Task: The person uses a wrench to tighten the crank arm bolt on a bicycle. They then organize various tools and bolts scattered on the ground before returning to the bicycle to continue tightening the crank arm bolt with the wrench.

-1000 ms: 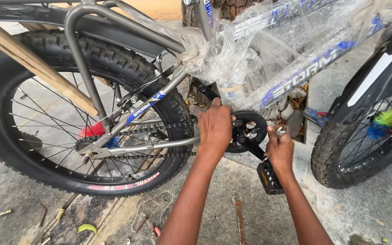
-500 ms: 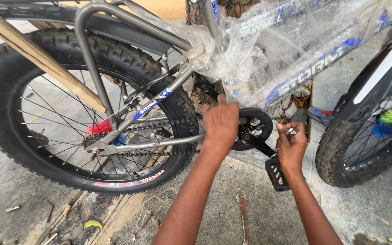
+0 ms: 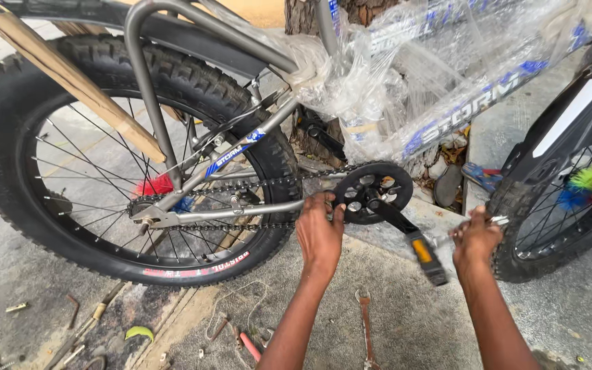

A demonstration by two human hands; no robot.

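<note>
A small bicycle filled most of the frame, its frame tubes (image 3: 447, 82) swathed in crumpled clear plastic wrap across the upper right. The knobbly rear wheel (image 3: 138, 151) took up the left half, with a strip of wood (image 3: 77, 85) slanting across its upper part and a grey rack stay in front of the spokes. Part of the front wheel (image 3: 556, 199) with its black mudguard showed at the right edge. A tree trunk (image 3: 364, 14) stood behind the bicycle at the top centre. On the concrete ground (image 3: 405, 322) below lay scattered tools — a spanner (image 3: 364, 322) at the bottom centre, a red-handled tool beside it, bits of metal at the lower left.

The black chainring (image 3: 373, 193) sat just right of centre, the chain (image 3: 241, 205) running left from it to the rear hub. The crank arm sloped down to the right and ended in a black pedal (image 3: 425, 257) with an orange reflector.

The left hand (image 3: 320, 233) was pressed against the lower left edge of the chainring, fingers curled at the chain stay — whether it truly gripped anything I cannot tell. The right hand (image 3: 475, 236), just right of the pedal and apart from it, was closed around a small metal tool (image 3: 498, 220) whose tip poked out toward the front wheel.
</note>
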